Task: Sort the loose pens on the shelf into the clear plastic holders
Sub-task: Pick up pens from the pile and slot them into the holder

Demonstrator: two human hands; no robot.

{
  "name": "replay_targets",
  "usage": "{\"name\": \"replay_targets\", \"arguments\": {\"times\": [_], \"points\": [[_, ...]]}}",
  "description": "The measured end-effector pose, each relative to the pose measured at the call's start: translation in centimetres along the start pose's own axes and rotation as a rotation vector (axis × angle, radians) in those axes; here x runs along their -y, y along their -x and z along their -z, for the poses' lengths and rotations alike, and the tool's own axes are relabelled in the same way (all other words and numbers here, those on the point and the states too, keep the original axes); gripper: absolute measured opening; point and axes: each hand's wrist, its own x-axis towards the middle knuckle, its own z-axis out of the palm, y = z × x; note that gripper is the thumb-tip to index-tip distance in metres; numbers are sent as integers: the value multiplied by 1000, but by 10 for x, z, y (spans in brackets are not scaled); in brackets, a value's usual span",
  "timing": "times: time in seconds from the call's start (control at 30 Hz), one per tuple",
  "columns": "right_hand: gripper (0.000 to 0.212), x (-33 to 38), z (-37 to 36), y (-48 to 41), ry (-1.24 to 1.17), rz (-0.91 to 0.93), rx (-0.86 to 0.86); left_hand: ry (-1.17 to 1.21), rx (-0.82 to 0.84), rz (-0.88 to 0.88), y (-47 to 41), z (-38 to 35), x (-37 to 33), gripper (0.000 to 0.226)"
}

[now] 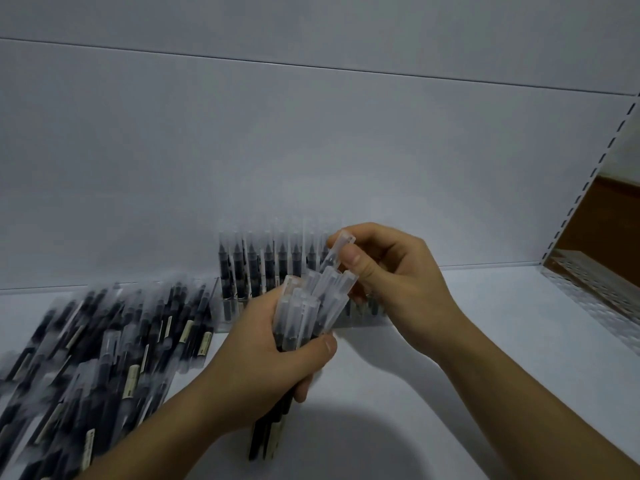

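The left hand grips a bundle of pens at centre; the right hand, just right, pinches one pen by its cap.

On the white flat shelf, a heap of loose black clear-capped pens lies left. A clear plastic holder stands behind centre, a hand-held pen bundle before it; another clear holder far right.

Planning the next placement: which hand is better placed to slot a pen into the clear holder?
Right. The right hand pinches one pen by its cap, close to the clear holder; the left hand is full, gripping the bundle of pens.
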Motion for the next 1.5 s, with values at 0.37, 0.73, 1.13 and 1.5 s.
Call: {"name": "replay_targets", "arguments": {"times": [0.37, 0.73, 1.13, 1.5], "points": [[21, 19, 30, -13, -272, 3, -195, -70, -79, 61, 1, 2, 5, 5], [21, 14, 53, -20, -106, 45, -416, -12, -265, -8, -2, 1, 0, 30], [34, 8, 79, -22, -118, 67, -474, 39, -325, 65, -5, 2, 10, 36], [25, -14, 84, -28, 135, 24, -652, -63, -336, 60, -4, 2, 11, 13]]}}
